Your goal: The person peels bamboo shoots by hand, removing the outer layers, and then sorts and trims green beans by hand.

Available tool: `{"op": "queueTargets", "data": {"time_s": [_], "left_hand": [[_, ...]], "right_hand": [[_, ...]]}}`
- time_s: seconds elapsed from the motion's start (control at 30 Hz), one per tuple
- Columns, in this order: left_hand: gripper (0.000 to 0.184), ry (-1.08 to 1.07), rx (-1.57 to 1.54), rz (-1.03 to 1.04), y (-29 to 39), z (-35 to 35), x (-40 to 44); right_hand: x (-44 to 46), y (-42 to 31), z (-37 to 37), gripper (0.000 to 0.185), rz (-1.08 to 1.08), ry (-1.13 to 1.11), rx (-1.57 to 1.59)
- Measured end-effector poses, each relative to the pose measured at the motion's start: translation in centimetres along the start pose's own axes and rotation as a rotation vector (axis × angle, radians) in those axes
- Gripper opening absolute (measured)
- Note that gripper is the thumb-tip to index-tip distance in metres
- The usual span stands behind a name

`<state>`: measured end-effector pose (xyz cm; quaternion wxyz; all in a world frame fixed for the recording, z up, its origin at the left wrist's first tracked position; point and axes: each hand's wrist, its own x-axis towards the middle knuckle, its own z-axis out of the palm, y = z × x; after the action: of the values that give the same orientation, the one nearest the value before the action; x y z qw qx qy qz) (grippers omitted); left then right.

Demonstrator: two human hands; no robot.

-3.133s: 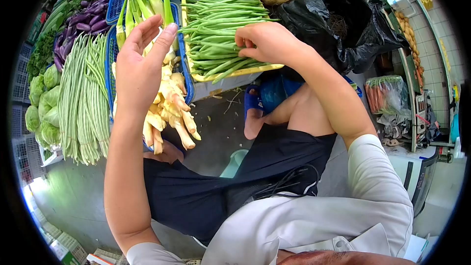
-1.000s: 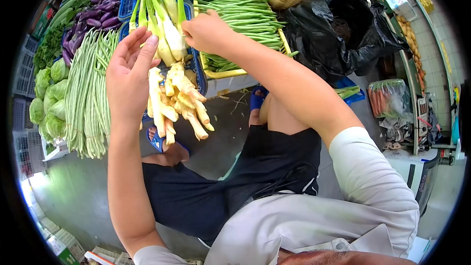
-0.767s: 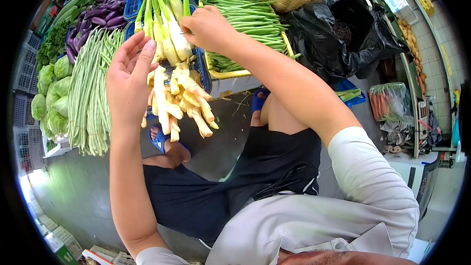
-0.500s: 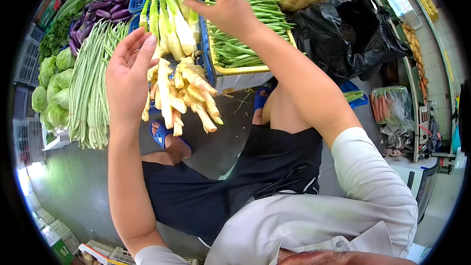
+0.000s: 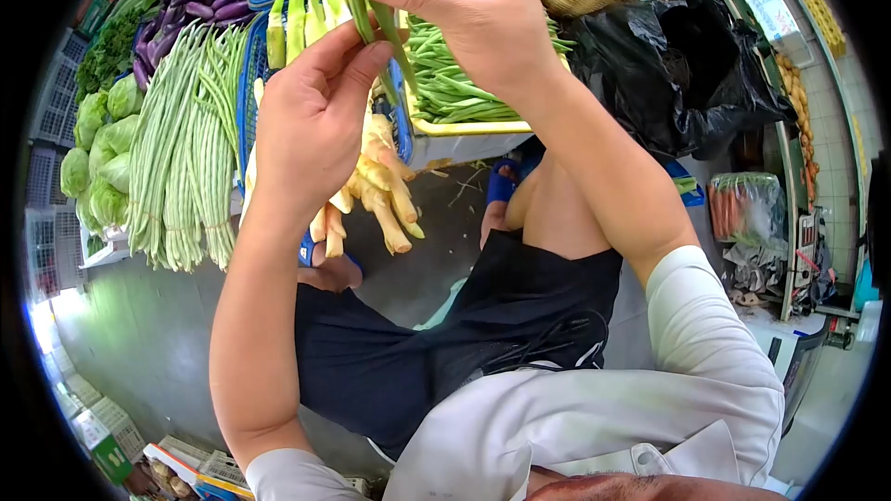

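Head view showed the left hand [image 5: 311, 121] and right hand [image 5: 487, 23] pinching green beans [image 5: 399, 48] near eleven o'clock that seemed light and snappy, best held softly mid-way.

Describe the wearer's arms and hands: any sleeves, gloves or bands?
The bare left hand and bare right hand show no glove, ring or watch. Short, plain off-white fabric sleeves cover the upper arms; the forearms are uncovered, with no cables or markings showing.
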<state>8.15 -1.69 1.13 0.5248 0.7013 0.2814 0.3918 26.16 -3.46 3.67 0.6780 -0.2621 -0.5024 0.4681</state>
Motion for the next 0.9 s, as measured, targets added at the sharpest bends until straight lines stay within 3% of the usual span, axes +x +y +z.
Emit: {"op": "queueTargets", "data": {"time_s": [0.07, 0.2, 0.3, 0.33, 0.4, 0.43, 0.53, 0.83, 0.9], "left_hand": [[0.024, 0.029, -0.033, 0.008, 0.2, 0.7, 0.2], [0.025, -0.041, -0.080, -0.048, 0.4, 1.2, 0.7], [0.027, -0.019, -0.247, -0.109, 0.4, 0.9, 1.4], [0.027, -0.020, -0.245, -0.108, 0.3, 0.7, 1.5], [0.027, 0.019, -0.276, -0.133, 0.2, 0.3, 1.9], [0.027, 0.016, -0.265, -0.131, -0.1, 0.1, 2.0], [0.027, 0.046, -0.271, -0.142, -0.3, 0.1, 2.0], [0.029, 0.014, -0.294, -0.151, -0.2, 0.3, 1.9], [0.029, 0.011, -0.314, -0.147, -0.2, 0.2, 1.7]], "right_hand": [[-0.4, -1.1, 1.0, 0.011, 0.032, 0.115, -0.038], [-0.6, 0.0, -1.5, 0.028, -0.038, 0.010, -0.161], [-0.9, 0.2, -2.9, 0.036, -0.042, 0.007, -0.571], [-1.2, 0.2, -3.5, 0.036, -0.045, 0.007, -0.570], [-1.6, 0.0, -4.6, 0.041, 0.123, -0.125, -0.863], [-1.9, 0.0, -4.6, 0.045, 0.155, -0.126, -0.835], [-2.3, -1.0, -4.9, 0.033, 0.313, -0.276, -0.972], [-3.1, -1.4, -4.7, 0.036, 0.306, -0.400, -1.069], [-3.1, -1.3, -4.8, 0.033, 0.217, -0.457, -1.092]]}}
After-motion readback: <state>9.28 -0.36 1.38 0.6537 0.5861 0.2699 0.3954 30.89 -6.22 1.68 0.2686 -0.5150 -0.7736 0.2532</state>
